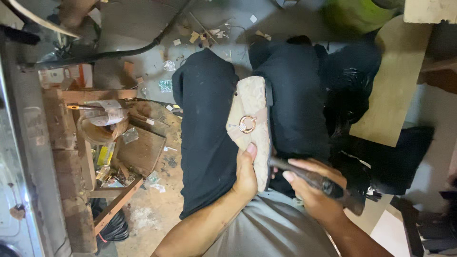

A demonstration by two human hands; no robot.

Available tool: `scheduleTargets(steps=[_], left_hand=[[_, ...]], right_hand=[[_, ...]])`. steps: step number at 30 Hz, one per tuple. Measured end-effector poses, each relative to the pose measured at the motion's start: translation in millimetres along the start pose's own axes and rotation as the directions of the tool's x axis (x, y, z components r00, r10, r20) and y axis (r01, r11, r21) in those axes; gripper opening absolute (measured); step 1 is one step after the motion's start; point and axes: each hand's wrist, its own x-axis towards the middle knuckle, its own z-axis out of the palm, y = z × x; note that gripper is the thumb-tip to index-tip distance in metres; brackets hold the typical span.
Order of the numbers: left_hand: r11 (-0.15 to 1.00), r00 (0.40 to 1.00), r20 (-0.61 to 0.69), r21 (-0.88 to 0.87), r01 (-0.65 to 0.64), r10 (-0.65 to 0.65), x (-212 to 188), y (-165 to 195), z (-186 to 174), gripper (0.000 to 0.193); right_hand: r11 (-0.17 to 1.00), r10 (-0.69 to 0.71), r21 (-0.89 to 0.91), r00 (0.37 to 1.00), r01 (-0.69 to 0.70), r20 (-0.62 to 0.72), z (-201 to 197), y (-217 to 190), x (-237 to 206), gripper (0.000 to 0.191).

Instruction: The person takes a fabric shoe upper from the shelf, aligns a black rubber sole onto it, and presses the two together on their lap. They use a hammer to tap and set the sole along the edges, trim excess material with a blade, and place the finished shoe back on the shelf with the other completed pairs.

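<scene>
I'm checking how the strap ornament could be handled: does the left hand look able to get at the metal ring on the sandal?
Probably yes. The left hand already grips the sandal at its near end, and the ring lies exposed on top, just beyond the thumb. Nothing covers it; the right hand, holding a dark tool, stays off to the side.

A beige textured sandal (251, 124) with a pink strap and a copper ring buckle is lying lengthwise on the person's lap, upper side showing, while a dark-handled tool (314, 180) is touching its near edge.
</scene>
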Motion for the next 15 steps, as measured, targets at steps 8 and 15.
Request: scheduleTargets(steps=[8,15], left_hand=[[0.994,0.995,0.073,0.084,-0.068,0.062,5.3,-4.7,-6.2,0.056],[0.996,0.996,0.079,0.077,-0.051,0.045,11.9,-16.9,-16.9,0.054]], right_hand=[[0.910,0.359,0.216,0.933,-0.353,0.010,2.7,-15.9,46.2,0.029],[0.805,0.489,0.333,0.867,-0.491,0.098,4.5,-2.0,82.1,0.025]])
